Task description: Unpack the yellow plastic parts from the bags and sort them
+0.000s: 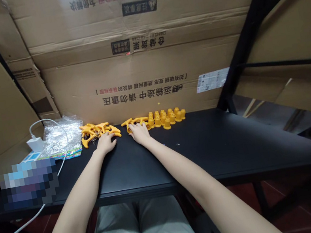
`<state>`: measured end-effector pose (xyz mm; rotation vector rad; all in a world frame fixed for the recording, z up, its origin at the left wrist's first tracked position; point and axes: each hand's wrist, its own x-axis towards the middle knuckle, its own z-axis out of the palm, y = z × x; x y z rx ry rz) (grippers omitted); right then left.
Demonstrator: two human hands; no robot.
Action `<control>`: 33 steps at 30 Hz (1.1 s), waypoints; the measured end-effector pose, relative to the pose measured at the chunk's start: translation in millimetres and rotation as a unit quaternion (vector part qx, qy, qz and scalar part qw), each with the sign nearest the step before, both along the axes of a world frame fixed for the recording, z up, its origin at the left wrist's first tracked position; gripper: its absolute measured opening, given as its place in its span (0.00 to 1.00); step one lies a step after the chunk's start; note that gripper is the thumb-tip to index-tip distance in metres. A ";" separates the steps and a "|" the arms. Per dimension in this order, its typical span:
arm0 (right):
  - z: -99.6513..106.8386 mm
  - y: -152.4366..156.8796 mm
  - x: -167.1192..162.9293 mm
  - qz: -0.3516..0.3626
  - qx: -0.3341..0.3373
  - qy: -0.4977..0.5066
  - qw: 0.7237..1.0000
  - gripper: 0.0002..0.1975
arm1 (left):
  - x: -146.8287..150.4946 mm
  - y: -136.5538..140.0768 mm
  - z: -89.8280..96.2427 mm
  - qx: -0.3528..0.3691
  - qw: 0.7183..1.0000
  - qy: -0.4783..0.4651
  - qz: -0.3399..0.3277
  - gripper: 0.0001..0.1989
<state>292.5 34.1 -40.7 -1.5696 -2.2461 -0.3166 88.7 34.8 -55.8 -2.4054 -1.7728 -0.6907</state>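
Observation:
My left hand [106,143] rests at the front of a pile of orange-yellow curved, handle-like plastic pieces [87,130]. Its fingers are apart and touch the pile, with the thumb out to the right. Small dark and brassy metal bits [96,134] lie among these pieces. Reaching over a second, smaller group of yellow pieces [141,119], my right hand [140,134] has its fingers spread across them. A yellow cup-shaped piece [129,130] lies on its side by that hand's thumb side. The fingertips of both hands are partly hidden among the parts.
Several yellow flanged cups [167,124] stand in rows right of my right hand. Clear plastic bags [64,134], a white charger [35,144] with its cable, and a blurred-out object [29,183] occupy the left. Cardboard [140,67] walls the black table [224,148] behind.

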 end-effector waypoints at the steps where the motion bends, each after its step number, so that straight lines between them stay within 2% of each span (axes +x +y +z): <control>1: -2.4 1.4 -0.5 -0.004 -0.002 0.006 1.000 0.20 | -0.4 0.3 -0.1 0.003 1.000 0.004 0.004 0.16; 7: -10.3 9.0 5.4 -0.013 -0.044 0.050 0.998 0.25 | 0.3 -1.4 2.2 0.018 0.998 0.015 0.055 0.15; 11: -12.2 9.5 8.7 -0.006 -0.032 0.066 0.997 0.26 | -0.4 -3.0 5.7 0.053 0.996 -0.020 0.070 0.13; 19: -9.2 5.5 7.2 0.020 0.019 0.050 0.998 0.16 | 2.9 -13.1 23.2 0.155 0.978 -0.133 0.042 0.15; 27: -5.1 5.1 0.9 -0.016 0.024 0.030 0.999 0.19 | 7.6 -18.1 25.2 0.133 0.979 -0.154 0.012 0.13; 33: -7.7 8.1 -3.6 -0.025 0.026 0.013 0.999 0.20 | 9.1 -17.0 21.5 0.110 0.983 -0.146 0.023 0.13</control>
